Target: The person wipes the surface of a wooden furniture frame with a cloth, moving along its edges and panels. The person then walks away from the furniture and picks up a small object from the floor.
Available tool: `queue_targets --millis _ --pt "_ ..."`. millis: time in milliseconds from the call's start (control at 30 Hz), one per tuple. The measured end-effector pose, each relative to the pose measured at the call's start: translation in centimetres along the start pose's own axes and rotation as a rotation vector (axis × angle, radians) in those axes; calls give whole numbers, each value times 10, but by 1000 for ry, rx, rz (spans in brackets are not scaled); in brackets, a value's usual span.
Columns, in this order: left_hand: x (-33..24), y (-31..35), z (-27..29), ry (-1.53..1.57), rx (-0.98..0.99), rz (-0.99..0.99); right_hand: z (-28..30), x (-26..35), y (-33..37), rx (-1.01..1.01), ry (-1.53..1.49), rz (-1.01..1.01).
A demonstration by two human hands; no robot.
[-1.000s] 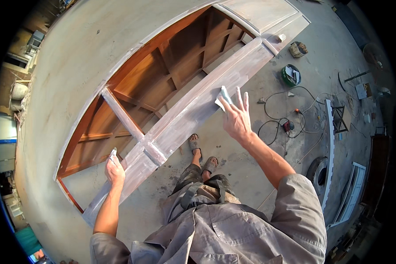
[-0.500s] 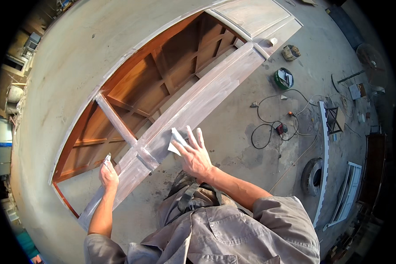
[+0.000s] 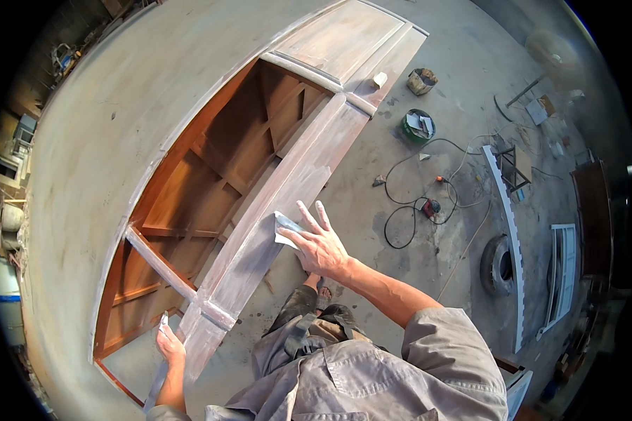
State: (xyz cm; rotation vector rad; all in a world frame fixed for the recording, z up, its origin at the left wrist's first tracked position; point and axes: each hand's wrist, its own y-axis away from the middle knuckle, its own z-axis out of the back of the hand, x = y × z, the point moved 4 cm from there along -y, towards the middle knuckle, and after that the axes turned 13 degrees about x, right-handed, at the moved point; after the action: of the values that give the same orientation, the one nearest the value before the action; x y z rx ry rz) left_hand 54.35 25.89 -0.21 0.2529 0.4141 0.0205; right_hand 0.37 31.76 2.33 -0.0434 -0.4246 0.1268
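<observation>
A large wooden frame (image 3: 298, 165), coated whitish, runs diagonally in front of me, with brown wooden lattice (image 3: 203, 158) inside its opening. My right hand (image 3: 323, 249) is over the near rail, holding a folded pale sheet of sandpaper (image 3: 286, 230) against its face. Two of its fingers stick up, spread apart. My left hand (image 3: 170, 345) is lower on the same rail, at its inner edge, fingers closed around a small whitish piece (image 3: 163, 321) whose kind is unclear. A short crossbar (image 3: 160, 263) meets the rail between the hands.
On the concrete floor to the right are a green bucket (image 3: 418, 126) with sheets in it, a worn pot (image 3: 422, 81), a red power tool (image 3: 430, 208) with looped black cable, and a tyre (image 3: 497, 265). A long white strip (image 3: 507, 238) and white frame (image 3: 560, 274) lie beyond. A crumpled pale piece (image 3: 380, 80) rests on the frame.
My view has shifted, so the frame appears further left and lower. My right hand with the sandpaper is further up the rail from the crossbar joint. My left hand stays near the rail's lower end.
</observation>
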Motion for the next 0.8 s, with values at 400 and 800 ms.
queue_targets --millis 400,800 --pt "25 2 -7 0 -22 108 44 -98 -24 28 12 -102" --pt "2 6 -3 -25 -60 162 132 -278 -63 -34 102 -116"
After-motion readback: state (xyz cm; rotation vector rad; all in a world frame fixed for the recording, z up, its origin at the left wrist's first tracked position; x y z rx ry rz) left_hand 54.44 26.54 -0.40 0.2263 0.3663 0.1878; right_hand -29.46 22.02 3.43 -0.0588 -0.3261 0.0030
